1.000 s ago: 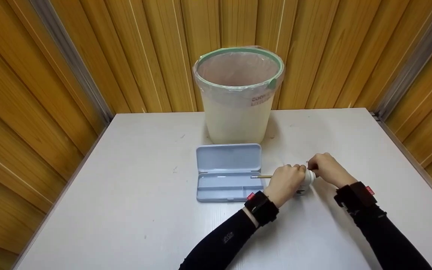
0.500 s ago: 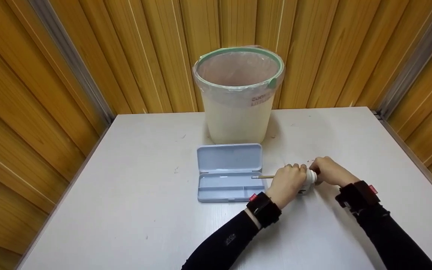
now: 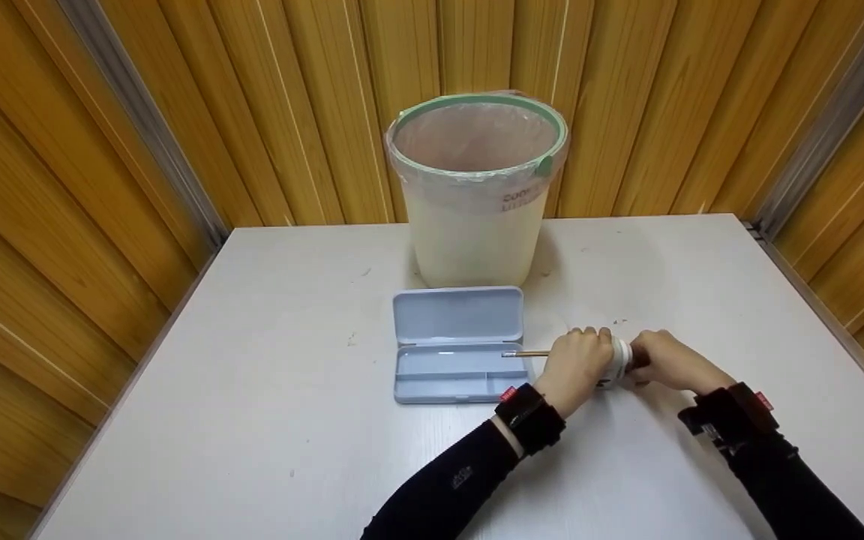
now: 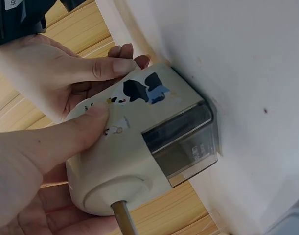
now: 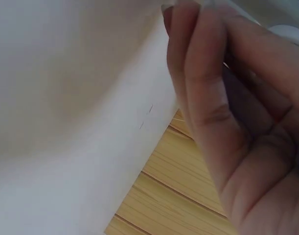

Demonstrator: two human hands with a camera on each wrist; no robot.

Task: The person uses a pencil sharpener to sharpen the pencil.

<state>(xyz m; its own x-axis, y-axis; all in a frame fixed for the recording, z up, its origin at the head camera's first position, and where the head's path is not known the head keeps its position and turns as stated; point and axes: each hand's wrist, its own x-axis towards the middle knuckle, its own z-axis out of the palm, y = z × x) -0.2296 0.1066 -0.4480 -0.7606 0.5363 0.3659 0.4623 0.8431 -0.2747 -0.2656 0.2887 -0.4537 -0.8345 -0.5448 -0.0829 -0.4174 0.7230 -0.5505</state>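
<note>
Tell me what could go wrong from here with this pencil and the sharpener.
The pencil juts out of the sharpener, apparently over the open case, so it might work loose and drop. The sharpener could twist if the grip of the left hand loosens with the right hand busy at the opposite end. The see-through drawer might spill any shavings inside if it slid open.

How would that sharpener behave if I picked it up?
The sharpener is probably stiff: its shell shows no dent under the left hand. Its see-through drawer may be fragile, looking thin-walled. The smooth, rounded shell might feel slippery.
</note>
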